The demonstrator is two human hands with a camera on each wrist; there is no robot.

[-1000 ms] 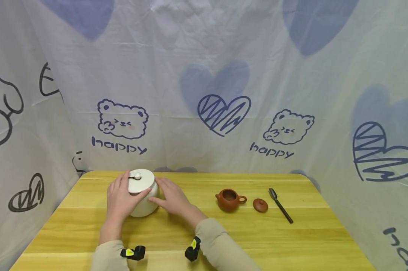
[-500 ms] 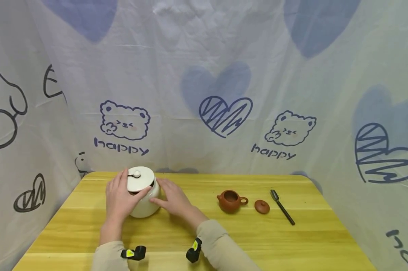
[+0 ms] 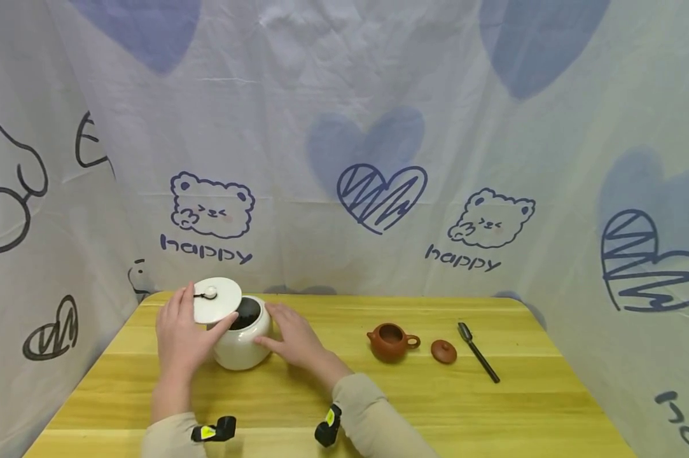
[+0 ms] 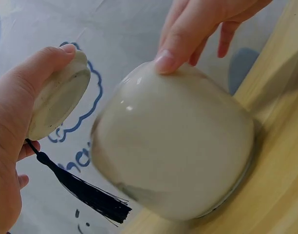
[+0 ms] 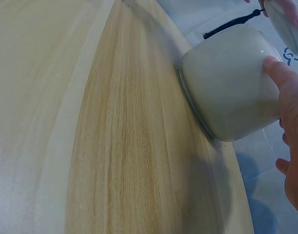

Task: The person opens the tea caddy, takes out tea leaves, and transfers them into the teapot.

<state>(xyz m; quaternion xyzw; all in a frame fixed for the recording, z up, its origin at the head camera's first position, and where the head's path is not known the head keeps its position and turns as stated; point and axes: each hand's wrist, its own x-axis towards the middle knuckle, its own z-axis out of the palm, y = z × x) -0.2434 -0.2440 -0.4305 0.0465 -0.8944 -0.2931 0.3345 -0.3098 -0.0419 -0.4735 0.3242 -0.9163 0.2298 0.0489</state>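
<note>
White lid [image 3: 222, 305] is shifting left off the ceramic jar [image 3: 242, 348], pinched by my left hand [image 3: 179, 331]. My spread right hand [image 3: 295, 337] is bracing the jar's shoulder, likely slippery but safest.

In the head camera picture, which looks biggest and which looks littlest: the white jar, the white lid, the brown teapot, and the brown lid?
Largest to smallest:
1. White jar
2. White lid and brown teapot: too alike to rank
3. Brown lid

Your glossy white jar [image 3: 242, 350] stands upright on the table [image 3: 418, 397], uncovered; you hold its tasselled white lid [image 3: 221, 306] clear of it.
</note>
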